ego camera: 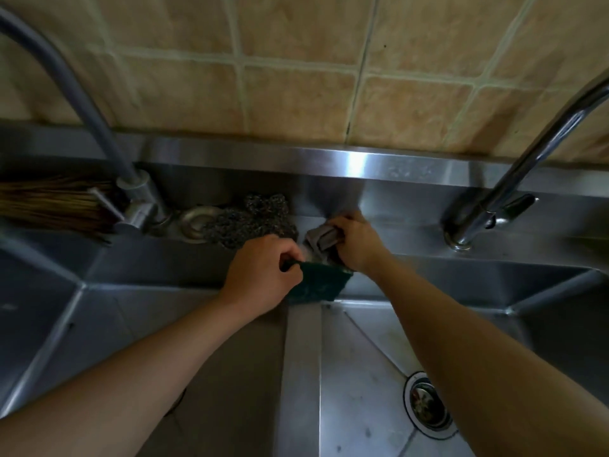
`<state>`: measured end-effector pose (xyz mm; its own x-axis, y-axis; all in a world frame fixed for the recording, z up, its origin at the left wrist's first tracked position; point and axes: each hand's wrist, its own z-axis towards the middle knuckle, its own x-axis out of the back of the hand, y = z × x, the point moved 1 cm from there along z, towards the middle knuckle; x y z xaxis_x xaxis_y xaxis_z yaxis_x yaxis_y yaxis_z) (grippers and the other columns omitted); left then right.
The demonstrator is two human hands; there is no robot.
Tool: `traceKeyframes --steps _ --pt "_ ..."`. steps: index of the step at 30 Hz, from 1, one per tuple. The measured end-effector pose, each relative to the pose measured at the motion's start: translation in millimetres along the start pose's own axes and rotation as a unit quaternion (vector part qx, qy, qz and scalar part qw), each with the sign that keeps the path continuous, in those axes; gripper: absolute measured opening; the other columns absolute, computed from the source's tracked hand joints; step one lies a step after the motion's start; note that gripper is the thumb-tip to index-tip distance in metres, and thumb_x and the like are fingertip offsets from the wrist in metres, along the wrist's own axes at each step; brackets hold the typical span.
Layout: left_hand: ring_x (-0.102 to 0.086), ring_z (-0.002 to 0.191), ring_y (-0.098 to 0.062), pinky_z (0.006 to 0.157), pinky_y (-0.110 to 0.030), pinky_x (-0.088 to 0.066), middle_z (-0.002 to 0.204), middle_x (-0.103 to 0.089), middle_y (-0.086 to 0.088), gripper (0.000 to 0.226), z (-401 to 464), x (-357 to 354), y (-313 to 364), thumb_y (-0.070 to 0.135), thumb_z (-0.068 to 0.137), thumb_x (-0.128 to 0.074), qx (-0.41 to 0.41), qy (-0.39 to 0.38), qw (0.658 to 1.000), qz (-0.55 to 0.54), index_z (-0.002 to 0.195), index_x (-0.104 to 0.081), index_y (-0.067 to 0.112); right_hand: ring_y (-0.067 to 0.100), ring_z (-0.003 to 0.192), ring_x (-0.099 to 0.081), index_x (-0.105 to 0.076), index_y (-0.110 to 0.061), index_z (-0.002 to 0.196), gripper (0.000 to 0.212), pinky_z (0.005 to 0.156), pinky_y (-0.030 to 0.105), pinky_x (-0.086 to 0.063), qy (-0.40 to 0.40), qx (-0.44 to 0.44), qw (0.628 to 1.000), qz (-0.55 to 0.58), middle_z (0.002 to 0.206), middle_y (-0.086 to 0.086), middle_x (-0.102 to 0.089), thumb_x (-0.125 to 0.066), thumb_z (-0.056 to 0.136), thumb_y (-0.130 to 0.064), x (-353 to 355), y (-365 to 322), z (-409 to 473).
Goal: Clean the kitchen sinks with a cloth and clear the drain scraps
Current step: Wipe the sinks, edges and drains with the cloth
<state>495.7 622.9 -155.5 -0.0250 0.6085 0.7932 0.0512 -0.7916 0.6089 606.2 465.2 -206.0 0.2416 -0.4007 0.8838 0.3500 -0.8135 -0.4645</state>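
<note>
My left hand (260, 272) grips the upper edge of a dark green scouring pad (316, 283) that hangs over the far end of the divider between the two steel sinks. My right hand (354, 240) holds a bunched grey cloth (321, 240) on the back ledge, just above the pad. The right sink (369, 374) has a round drain strainer (426, 404) with dark scraps in it, partly hidden by my right forearm. The left sink (108, 321) lies under my left forearm, and its drain is mostly hidden.
A steel wool ball (250, 221) and a metal ring (194, 221) sit on the back ledge left of my hands. A straw brush (49, 206) lies far left behind the grey-hosed tap (138, 199). A chrome tap (494, 206) stands at the right. Tiled wall behind.
</note>
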Motion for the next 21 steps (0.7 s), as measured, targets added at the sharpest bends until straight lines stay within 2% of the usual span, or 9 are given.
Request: traceKeyframes --steps 2,4,8,10,13,16,18,19,21 --pt "-0.054 0.075 -0.008 0.068 -0.025 -0.046 0.080 -0.051 0.014 0.009 -5 1 -6 0.018 0.083 -0.064 0.001 -0.006 1.000 -0.004 0.085 -0.067 0.026 0.030 0.118 -0.051 -0.062 -0.009 0.122 0.051 0.089 0.004 -0.028 -0.014 0.016 1.000 -0.005 0.136 0.012 -0.048 -0.061 0.073 0.005 -5 -1 -7" --pt "-0.055 0.075 -0.010 0.070 -0.029 -0.049 0.080 -0.052 0.013 0.010 -11 3 -7 0.017 0.082 -0.065 -0.004 -0.007 1.000 -0.007 0.084 -0.067 0.026 0.029 0.115 -0.055 -0.069 -0.007 0.113 0.051 0.086 -0.001 -0.024 -0.038 0.060 0.997 0.002 0.129 0.012 -0.056 -0.060 0.066 0.012 -5 -5 -18" --pt "-0.054 0.073 -0.008 0.068 -0.026 -0.047 0.078 -0.049 0.017 0.011 -21 6 -4 0.017 0.082 -0.065 -0.010 -0.007 1.000 0.003 0.080 -0.065 0.029 0.016 0.105 -0.059 -0.073 -0.013 0.106 0.043 0.093 0.020 -0.042 -0.064 0.109 0.992 -0.004 0.119 0.000 -0.063 -0.069 0.066 0.004 -2 -13 -50" --pt "-0.053 0.074 -0.007 0.067 -0.023 -0.045 0.080 -0.050 0.016 0.011 -26 7 -1 0.018 0.083 -0.064 -0.013 -0.016 1.000 0.011 0.081 -0.066 0.028 0.011 0.099 -0.059 -0.071 -0.014 0.109 0.039 0.094 0.023 -0.046 -0.103 0.059 0.993 -0.029 0.116 0.000 -0.064 -0.074 0.071 -0.005 -10 0 -70" --pt "-0.051 0.072 -0.004 0.061 -0.016 -0.038 0.081 -0.050 0.016 0.014 -30 7 2 0.018 0.084 -0.064 -0.013 -0.034 0.999 0.015 0.079 -0.062 0.031 0.039 0.098 -0.062 -0.071 -0.020 0.097 0.022 0.086 0.052 -0.052 -0.103 0.041 0.989 -0.097 0.107 0.019 -0.065 -0.063 0.077 -0.014 -26 35 -98" --pt "-0.052 0.072 -0.005 0.063 -0.018 -0.040 0.082 -0.052 0.013 0.016 -29 7 8 0.017 0.084 -0.064 -0.019 -0.039 0.999 0.015 0.077 -0.060 0.032 0.029 0.083 -0.067 -0.072 -0.012 0.095 0.031 0.076 0.041 -0.057 -0.050 0.006 0.999 -0.011 0.100 0.009 -0.068 -0.067 0.070 0.005 -9 22 -101" --pt "-0.055 0.074 -0.009 0.069 -0.024 -0.046 0.083 -0.055 0.010 0.012 -27 12 11 0.017 0.082 -0.065 -0.018 -0.021 1.000 0.004 0.080 -0.064 0.028 0.025 0.092 -0.064 -0.072 -0.006 0.093 0.027 0.088 0.032 -0.053 0.019 0.002 0.998 0.062 0.102 0.011 -0.067 -0.063 0.073 0.011 5 12 -88" --pt "-0.056 0.075 -0.009 0.071 -0.027 -0.048 0.084 -0.056 0.009 0.010 -25 14 12 0.017 0.081 -0.065 -0.015 -0.008 1.000 -0.003 0.082 -0.066 0.027 0.022 0.096 -0.062 -0.072 -0.004 0.094 0.029 0.092 0.020 -0.047 0.053 0.022 0.995 0.080 0.106 0.011 -0.067 -0.065 0.071 0.012 11 5 -80" --pt "-0.058 0.076 -0.010 0.074 -0.030 -0.051 0.086 -0.059 0.009 0.010 -22 19 10 0.018 0.080 -0.067 -0.010 0.015 1.000 -0.008 0.082 -0.066 0.027 0.020 0.102 -0.062 -0.073 -0.004 0.099 0.042 0.091 0.009 -0.041 0.067 0.068 0.992 0.085 0.114 0.008 -0.067 -0.074 0.060 0.011 11 -5 -64"
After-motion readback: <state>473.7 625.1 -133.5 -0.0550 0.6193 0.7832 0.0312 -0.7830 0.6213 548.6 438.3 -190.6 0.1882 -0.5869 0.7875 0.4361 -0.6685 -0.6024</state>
